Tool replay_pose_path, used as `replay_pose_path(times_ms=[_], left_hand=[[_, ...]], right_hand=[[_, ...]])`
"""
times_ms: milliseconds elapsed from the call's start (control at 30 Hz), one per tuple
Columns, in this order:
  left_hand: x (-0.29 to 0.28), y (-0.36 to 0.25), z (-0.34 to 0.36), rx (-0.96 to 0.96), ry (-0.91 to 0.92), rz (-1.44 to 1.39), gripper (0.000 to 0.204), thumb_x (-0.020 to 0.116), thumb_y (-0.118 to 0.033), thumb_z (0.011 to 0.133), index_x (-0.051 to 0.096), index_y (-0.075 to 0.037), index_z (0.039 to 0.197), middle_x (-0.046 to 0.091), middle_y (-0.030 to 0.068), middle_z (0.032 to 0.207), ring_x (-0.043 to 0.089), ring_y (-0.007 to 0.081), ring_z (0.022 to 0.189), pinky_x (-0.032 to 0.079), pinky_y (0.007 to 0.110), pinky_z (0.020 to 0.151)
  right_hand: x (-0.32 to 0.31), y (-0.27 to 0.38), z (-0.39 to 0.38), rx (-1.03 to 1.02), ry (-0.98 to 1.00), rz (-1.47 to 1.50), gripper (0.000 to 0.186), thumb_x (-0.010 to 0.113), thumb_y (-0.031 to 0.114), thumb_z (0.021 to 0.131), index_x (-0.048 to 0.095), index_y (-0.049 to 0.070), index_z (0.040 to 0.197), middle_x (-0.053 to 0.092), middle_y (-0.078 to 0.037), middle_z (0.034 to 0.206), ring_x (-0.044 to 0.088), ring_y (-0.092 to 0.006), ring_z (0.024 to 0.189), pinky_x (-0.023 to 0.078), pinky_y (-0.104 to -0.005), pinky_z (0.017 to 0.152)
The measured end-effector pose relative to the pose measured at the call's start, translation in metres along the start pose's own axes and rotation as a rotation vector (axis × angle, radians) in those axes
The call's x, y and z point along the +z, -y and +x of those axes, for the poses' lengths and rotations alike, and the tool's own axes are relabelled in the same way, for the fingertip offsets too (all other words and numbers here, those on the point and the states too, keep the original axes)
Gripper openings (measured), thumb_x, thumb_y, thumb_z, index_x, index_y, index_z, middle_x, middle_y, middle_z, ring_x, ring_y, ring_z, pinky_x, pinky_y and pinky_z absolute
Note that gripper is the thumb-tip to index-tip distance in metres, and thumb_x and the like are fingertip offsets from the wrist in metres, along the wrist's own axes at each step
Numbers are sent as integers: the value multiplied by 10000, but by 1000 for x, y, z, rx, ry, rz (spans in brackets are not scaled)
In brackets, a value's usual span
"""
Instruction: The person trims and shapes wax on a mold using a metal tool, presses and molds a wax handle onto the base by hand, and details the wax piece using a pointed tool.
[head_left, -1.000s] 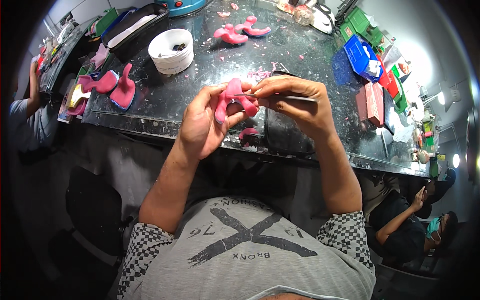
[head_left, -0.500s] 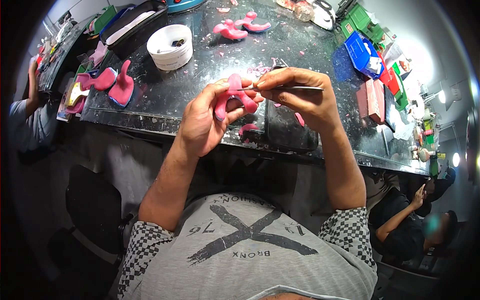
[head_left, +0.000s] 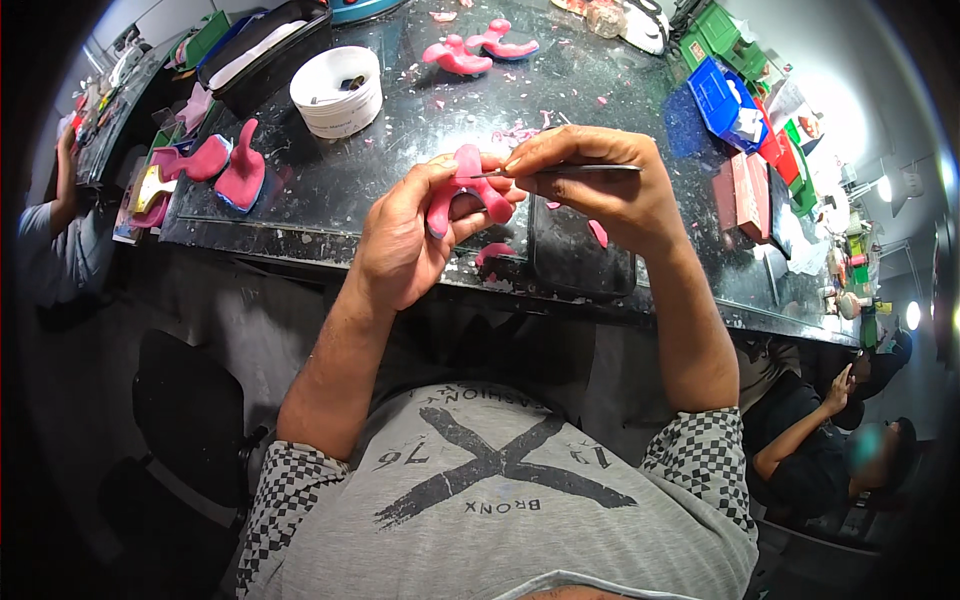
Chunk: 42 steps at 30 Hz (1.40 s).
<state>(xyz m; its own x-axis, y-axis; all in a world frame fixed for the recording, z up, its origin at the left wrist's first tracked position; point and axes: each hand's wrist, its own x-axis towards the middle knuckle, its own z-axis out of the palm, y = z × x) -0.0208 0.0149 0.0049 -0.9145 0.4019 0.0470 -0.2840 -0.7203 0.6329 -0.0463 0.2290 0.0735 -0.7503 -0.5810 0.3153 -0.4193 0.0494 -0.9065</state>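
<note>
Left hand grips pink wax piece, partly hidden; right hand pinches metal tool.

Black worktop: white tub, pink scraps

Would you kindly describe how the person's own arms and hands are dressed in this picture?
Both forearms are bare, and the left hand and right hand wear no gloves. Short sleeves in a small black-and-white check end above the elbows, joined to a grey T-shirt with a dark crossed print.

Pink wax piece; black benchtop; white tub; blue bin; grey shirt, black-white checked sleeves.
</note>
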Motion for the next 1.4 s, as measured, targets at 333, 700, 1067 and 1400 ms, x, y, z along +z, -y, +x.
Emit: replay_pose_path(times_ms=[333,700,1067,1400], left_hand=[[8,-2,-2,-19,-64,169,422,414,-260,1052,500,92,1269,640,229,1157,667,306,1079,540,372,957],[9,-2,-2,-8,-79,181,450,391,-263,1056,488,118,1275,631,268,1168,660,348,1094,549,386,963],[6,2,-1,50,-148,155,452,407,-240,1049,484,148,1269,618,267,1182,649,361,1107,541,429,979],[4,3,-1,24,-105,16,454,443,-185,994,454,152,1297,609,250,1184,646,369,1097,504,448,1018]], right_hand=[[-4,7,0,14,27,-34,159,668,-50,851,710,-25,1002,718,-89,1000,679,-135,946,539,-269,872],[-10,8,-1,44,47,-48,173,646,-55,831,712,-22,987,720,-86,989,676,-129,942,537,-271,869],[-11,4,-6,27,93,-159,187,637,-58,833,706,-22,1003,719,-83,988,675,-124,943,540,-264,860],[-50,-4,-29,-254,-312,-175,284,479,57,873,670,-56,1051,709,-151,998,656,-220,1031,484,-334,959]])
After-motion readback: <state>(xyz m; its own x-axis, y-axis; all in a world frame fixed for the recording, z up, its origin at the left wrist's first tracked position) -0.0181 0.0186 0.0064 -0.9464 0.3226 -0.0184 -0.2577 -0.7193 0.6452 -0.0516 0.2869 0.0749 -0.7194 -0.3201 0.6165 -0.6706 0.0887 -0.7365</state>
